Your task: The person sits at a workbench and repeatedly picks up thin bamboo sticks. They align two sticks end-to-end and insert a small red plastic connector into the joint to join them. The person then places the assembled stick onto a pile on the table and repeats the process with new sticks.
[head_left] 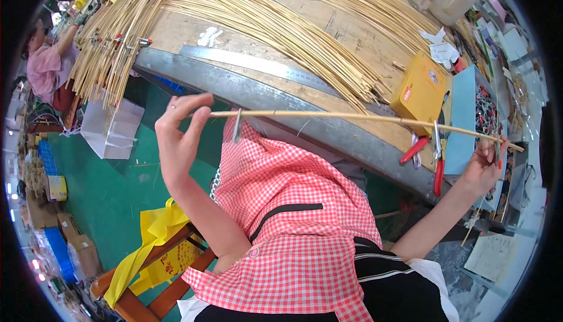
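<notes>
A thin bamboo rod (340, 115) stretches between my hands, above the table's front edge and my checked apron. Its left end is at the thumb and fingertips of my left hand (179, 131), which pinches it. My right hand (484, 167) is closed around the rod close to its other end, whose tip sticks out past the fingers. A small metal piece, perhaps a clip, shows at those fingers. One metal clip (237, 127) hangs on the rod near my left hand. Another silver clip-like piece (437, 139) is at the rod farther right, over red-handled pliers (439, 176).
Long bamboo rods (281, 35) lie in bundles across the wooden table, beside a steel ruler (252, 63). A yellow box (420, 92) and a blue tray (463, 102) of small clips stand at right. A wooden chair (132, 304) is behind me; another person (50, 64) works far left.
</notes>
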{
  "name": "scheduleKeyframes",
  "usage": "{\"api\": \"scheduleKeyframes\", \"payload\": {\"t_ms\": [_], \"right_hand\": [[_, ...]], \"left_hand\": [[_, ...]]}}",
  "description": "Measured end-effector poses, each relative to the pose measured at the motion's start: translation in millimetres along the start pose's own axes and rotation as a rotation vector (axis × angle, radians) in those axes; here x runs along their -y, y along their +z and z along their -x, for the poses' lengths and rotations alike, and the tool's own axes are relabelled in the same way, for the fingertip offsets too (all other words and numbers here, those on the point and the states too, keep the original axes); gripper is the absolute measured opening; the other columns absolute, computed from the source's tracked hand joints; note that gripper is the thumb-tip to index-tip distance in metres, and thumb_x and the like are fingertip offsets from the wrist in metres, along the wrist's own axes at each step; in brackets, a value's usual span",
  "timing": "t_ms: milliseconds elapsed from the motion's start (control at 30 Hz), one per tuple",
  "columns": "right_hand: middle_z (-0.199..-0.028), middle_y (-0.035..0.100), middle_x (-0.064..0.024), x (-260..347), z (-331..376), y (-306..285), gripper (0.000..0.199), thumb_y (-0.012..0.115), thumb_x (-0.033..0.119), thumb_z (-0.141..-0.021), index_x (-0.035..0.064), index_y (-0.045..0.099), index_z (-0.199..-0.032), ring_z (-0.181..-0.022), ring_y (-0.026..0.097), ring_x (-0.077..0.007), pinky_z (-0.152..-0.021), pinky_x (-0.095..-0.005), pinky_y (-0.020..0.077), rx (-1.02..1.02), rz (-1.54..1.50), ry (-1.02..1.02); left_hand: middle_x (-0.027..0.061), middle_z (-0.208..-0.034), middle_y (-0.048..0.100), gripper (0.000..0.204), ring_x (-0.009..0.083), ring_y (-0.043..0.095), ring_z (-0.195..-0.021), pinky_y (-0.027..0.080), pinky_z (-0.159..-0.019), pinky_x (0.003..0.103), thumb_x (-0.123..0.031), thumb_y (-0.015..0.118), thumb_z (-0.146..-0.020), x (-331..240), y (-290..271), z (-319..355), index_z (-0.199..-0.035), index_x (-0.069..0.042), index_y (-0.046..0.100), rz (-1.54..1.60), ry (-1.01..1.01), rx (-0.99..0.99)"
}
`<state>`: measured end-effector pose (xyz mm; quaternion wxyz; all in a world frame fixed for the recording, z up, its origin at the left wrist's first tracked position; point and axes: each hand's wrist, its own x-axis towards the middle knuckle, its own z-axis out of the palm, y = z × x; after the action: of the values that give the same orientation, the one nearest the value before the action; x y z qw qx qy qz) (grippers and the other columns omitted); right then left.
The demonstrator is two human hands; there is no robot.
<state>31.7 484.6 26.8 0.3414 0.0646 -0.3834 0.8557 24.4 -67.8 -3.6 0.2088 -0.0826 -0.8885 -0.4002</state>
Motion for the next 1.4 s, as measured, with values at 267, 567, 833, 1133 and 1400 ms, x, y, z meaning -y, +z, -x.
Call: {"api": "scheduleKeyframes", "payload": {"t_ms": [267,567,833,1133,1400], "right_hand": [[-0.1,0.058,-0.0091,-15,-2,-5,0.037,0.051,0.017,-0.098,-0.0092,0.048,-0.124,-0.065,0.042,-0.0103,-0.058,-0.025,0.0367,-0.076,0.274,0.038],[-0.101,0.059,-0.0035,-46,14,30,0.035,0.053,0.019,-0.098,-0.0047,0.052,-0.125,-0.069,0.044,-0.0073,-0.058,-0.0227,0.0378,-0.031,0.383,0.161],[-0.096,0.059,-0.0037,-61,26,50,0.028,0.053,0.012,-0.097,-0.0031,0.056,-0.12,-0.065,0.047,-0.0064,-0.055,-0.0217,0.0397,-0.016,0.406,0.201],[-0.087,0.064,-0.004,-66,35,68,0.021,0.055,0.009,-0.095,-0.0033,0.062,-0.111,-0.068,0.055,-0.0054,-0.058,-0.0203,0.0455,0.039,0.743,0.074],[-0.112,0.063,-0.0122,23,-3,33,0.033,0.06,0.008,-0.09,-0.0029,0.057,-0.121,-0.095,0.061,-0.0164,-0.083,-0.0289,0.0501,0.153,1.38,-0.084]], "left_hand": [[0.0043,-0.073,0.06,0.019,0.0106,0.054,-0.069,0.041,-0.061,0.023,0.003,0.071,-0.074,-9,-5,1,-0.093,0.004,0.07,0.12,-0.045,-0.067],[0.0114,-0.089,0.069,0.018,0.0204,0.064,-0.077,0.047,-0.068,0.031,-0.011,0.064,-0.088,91,-94,-35,-0.099,0.002,0.071,-0.413,-0.142,-0.625],[0.0198,-0.12,0.061,0.039,0.0361,0.06,-0.108,0.047,-0.088,0.042,-0.019,0.061,-0.087,186,-183,-129,-0.122,-0.003,0.06,-1.062,-0.029,-0.598],[0.0174,-0.126,0.059,0.035,0.0312,0.056,-0.114,0.04,-0.099,0.038,-0.008,0.056,-0.091,75,-66,-65,-0.126,0.0,0.057,-0.557,0.087,-0.611],[0.0115,-0.111,0.063,0.026,0.0232,0.06,-0.104,0.044,-0.092,0.032,0.006,0.053,-0.088,-9,61,-25,-0.112,0.002,0.062,0.138,0.144,-0.19]]}}
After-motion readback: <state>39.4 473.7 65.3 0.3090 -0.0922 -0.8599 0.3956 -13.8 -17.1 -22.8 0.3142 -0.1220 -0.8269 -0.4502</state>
